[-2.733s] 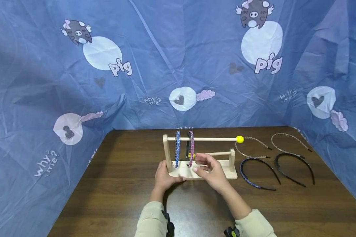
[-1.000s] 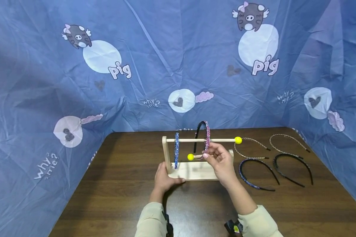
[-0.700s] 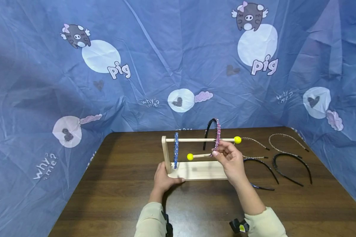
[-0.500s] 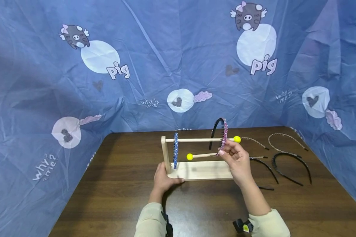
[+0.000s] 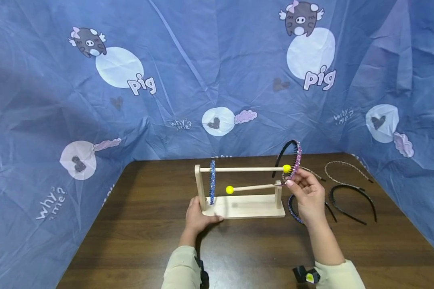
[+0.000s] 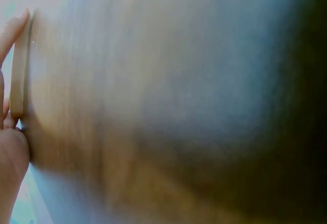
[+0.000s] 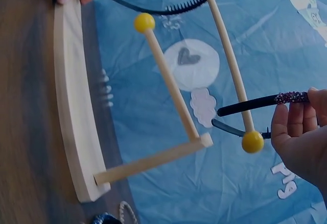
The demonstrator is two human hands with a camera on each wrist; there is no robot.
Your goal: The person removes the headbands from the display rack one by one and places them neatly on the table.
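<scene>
My right hand (image 5: 310,199) pinches a pink glitter headband (image 5: 298,155), black and toothed inside, between thumb and fingers. The headband stands upright around the yellow ball (image 5: 287,169) at the upper rod's free end. In the right wrist view, the black ends of this headband (image 7: 250,104) straddle the rod just above the ball. My left hand (image 5: 197,217) grips the left end of the wooden rack (image 5: 246,202), thumb along the base's front edge. A blue glitter headband (image 5: 212,182) hangs on the upper rod near the left post. The left wrist view is mostly blurred tabletop.
The lower rod (image 5: 253,188) points left from the short right post, with its own yellow ball (image 5: 229,190). Right of the rack lie a black headband (image 5: 352,204), a braided headband (image 5: 347,164), and others partly behind my right hand. A blue curtain hangs behind the table.
My right hand has taken hold of the pink headband and slid it rightward and up along the upper rod, from near the blue headband to the yellow ball. The left hand stays at the base.
</scene>
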